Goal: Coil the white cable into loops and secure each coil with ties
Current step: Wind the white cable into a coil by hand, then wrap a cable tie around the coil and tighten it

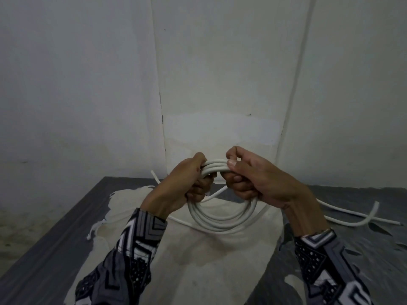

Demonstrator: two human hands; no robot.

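While both your hands hold the coil up off the table (55, 227), the whole bundle depends on those two grips. Left hand (182, 183) fingers curled round the top-left of the white cable coil (220, 219); right hand (253, 179) fingers wrapped round the top-right, thumb pressed on the strands. Several loops hang below, stacked close, over a pale cloth (198, 260) spread on the dark surface.

Risks, as I judge them:
- No tie visible in either hand or on the table. Freeing a hand to fetch one leaves one grip on springy cable; loops likely fan out or drop.
- A loose strand (215, 193) crosses behind the coil, and a tail runs off to the right. Either could snag and drag a loop out of line.
- Loose cable pieces (352, 219) lie well to the right; the tail may tangle with them if you pull it.
- Outermost loop sits a little apart from the rest at the bottom; it may slip out first.

Cannot tell where the free end sits.
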